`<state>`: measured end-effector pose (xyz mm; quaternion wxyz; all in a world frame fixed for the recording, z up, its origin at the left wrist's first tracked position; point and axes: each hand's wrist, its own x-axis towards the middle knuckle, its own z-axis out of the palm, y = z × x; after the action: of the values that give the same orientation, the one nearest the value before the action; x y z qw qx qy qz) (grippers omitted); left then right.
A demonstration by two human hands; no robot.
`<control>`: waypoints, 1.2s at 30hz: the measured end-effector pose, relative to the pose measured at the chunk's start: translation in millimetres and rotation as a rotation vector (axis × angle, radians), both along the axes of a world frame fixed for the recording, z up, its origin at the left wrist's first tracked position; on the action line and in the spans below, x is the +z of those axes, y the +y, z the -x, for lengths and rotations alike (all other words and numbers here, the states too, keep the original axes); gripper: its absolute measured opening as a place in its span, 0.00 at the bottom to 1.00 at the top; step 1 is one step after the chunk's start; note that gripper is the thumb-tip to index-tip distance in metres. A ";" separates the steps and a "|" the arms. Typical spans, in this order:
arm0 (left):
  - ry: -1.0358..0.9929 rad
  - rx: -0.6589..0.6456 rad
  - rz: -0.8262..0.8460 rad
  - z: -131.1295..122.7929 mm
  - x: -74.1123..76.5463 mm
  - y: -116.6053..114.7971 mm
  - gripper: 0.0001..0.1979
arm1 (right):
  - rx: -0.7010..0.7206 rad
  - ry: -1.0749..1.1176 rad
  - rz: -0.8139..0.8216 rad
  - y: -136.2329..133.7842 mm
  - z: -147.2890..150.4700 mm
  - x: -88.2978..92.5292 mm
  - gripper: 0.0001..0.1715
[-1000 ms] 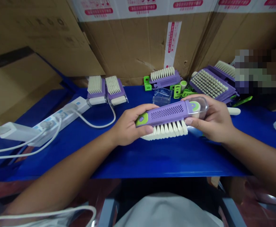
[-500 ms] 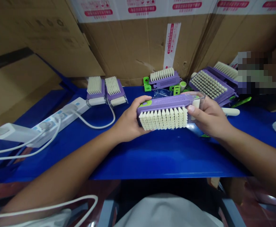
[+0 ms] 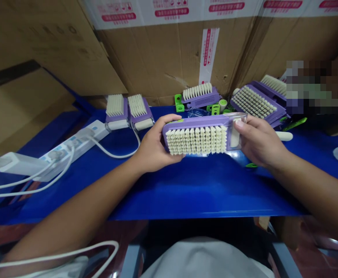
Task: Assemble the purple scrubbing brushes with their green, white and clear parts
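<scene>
Both my hands hold a purple scrub brush (image 3: 197,135) level above the blue table, its cream bristles facing up toward me. My left hand (image 3: 157,144) cups the brush's left end. My right hand (image 3: 258,141) grips the right end, its thumb on a clear plastic cover (image 3: 236,133) fitted over that end. Two similar brushes (image 3: 116,112) stand together to the left, and another purple brush (image 3: 200,96) lies behind the one I hold. More purple brushes (image 3: 254,102) lie piled at the right.
Green plastic clips (image 3: 215,110) and a clear plastic box (image 3: 197,113) lie behind the brush. A white power strip (image 3: 76,144) with cables lies on the blue table (image 3: 200,189) at left. Cardboard cartons (image 3: 169,58) form the back wall. A cream handle (image 3: 284,136) lies at right.
The brush has rolled from its vented back facing up to its bristles facing up. It has also moved slightly left and now hides more of the clear box.
</scene>
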<state>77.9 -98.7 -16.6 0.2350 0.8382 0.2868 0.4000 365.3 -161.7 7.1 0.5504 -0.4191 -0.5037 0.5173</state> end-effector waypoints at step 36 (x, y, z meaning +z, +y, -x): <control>-0.464 -0.104 0.630 -8.9 -6.0 11.3 0.37 | 0.296 -0.124 0.133 3.1 -13.2 -7.7 0.29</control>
<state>86.8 -87.4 -22.6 0.5593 0.6258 0.2918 0.4587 378.4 -158.5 -0.5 0.4070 -0.4070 -0.5575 0.5983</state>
